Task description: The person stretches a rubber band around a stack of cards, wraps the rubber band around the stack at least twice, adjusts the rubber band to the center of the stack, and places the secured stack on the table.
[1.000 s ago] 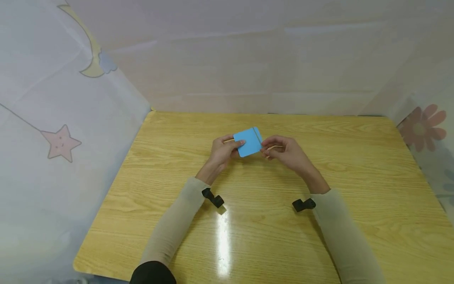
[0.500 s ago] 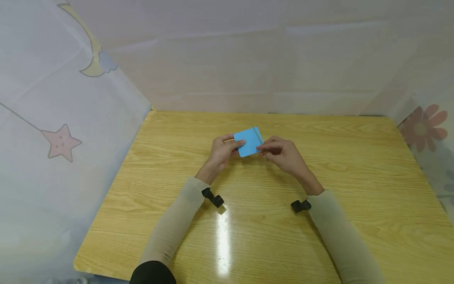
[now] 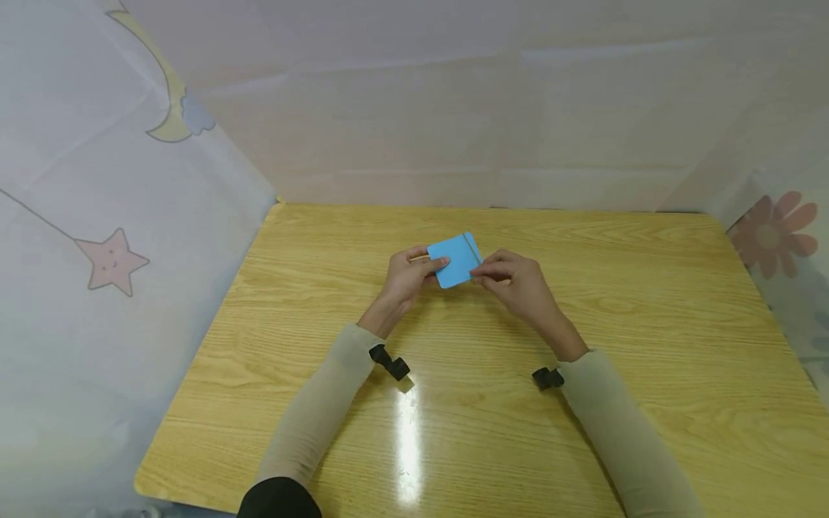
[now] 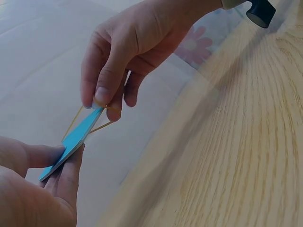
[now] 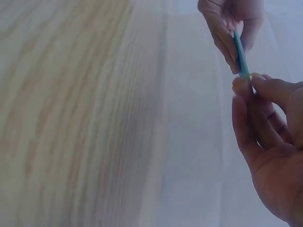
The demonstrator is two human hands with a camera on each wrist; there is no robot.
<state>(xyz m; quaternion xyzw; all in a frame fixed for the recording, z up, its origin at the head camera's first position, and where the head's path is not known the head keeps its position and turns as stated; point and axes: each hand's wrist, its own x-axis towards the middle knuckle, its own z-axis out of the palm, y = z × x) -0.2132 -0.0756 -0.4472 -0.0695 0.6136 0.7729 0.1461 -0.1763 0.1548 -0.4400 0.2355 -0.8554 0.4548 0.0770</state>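
A thin square blue card [image 3: 458, 252] with rounded corners is held up over the table, tilted. My left hand [image 3: 404, 276] pinches its left side, thumb on the front face and fingers behind. Round the card's right part runs a thin rubber band [image 3: 472, 247]. At the lower right corner, the fingertips of my right hand [image 3: 521, 284] pinch together on the band. From the left wrist view, the card [image 4: 79, 133] appears nearly edge-on, with yellowish strands of the band drawn out on both sides toward the right thumb and fingers.
The wood-grain table [image 3: 648, 302] spreads beneath both hands. Behind it and at the sides hang pale printed cloths [image 3: 414, 129]. A small black camera [image 3: 391, 362] sits on the left wrist, another black camera [image 3: 547, 378] on the right.
My right hand has shifted slightly left and onto the card's lower right corner, its fingertips drawing closer together. My left hand and the card stay nearly still.
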